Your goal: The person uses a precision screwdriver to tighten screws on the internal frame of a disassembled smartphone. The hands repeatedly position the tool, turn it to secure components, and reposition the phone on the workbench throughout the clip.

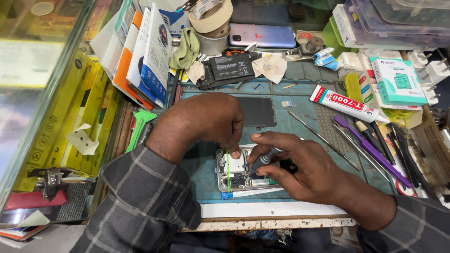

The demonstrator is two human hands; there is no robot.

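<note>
A teal mat (206, 173) covered the bench (272, 220). On the mat lay an opened phone (236, 171), a dark panel (257, 111), a glue tube (348, 104), a purple pry tool (372, 152), and metal picks (318, 137). A battery (233, 67) and tape rolls (213, 21) sat at the back.

Opened phone (236, 171) flat on mat; grey screwdriver (263, 159) tilted on it.

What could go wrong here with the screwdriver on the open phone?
The screwdriver tip sits among exposed parts of the open phone; a slip could scratch them. The left hand only pins the phone's top edge, so it may shift. The glue tube and probes lie close to the right hand.
</note>
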